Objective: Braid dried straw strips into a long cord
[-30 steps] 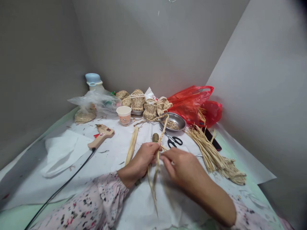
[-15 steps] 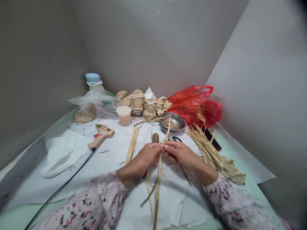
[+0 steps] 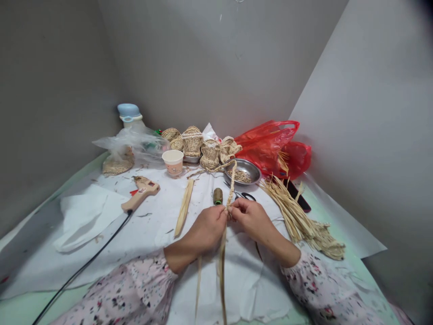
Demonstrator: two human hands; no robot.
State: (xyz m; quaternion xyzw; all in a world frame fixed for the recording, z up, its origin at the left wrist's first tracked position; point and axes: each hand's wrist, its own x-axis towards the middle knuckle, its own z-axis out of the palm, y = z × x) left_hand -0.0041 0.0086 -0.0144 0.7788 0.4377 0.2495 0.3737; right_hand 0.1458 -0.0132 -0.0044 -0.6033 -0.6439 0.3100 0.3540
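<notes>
My left hand (image 3: 210, 228) and my right hand (image 3: 251, 220) meet in the middle of the table, fingers pinched on a braided straw cord (image 3: 232, 185). The braid rises away from my fingertips, bends over near the metal bowl and runs left. Loose straw strands (image 3: 222, 271) hang from my grip toward me, with one thinner strand under my left wrist. Just beyond my hands stand a spool of thread (image 3: 218, 196) and black-handled scissors (image 3: 248, 196), partly hidden by the braid and hand.
A glue gun (image 3: 141, 194) with a black cable lies left, near a flat straw bundle (image 3: 184, 208). Behind are a paper cup (image 3: 173, 163), woven straw pieces (image 3: 192, 142), a metal bowl (image 3: 257, 171) and a red plastic bag (image 3: 267, 146). Straw (image 3: 294, 212) and a phone (image 3: 301, 198) lie right.
My hands have shifted slightly down and my right hand has turned in at the braid. The loose strands have swung, and more of the thread spool shows.
</notes>
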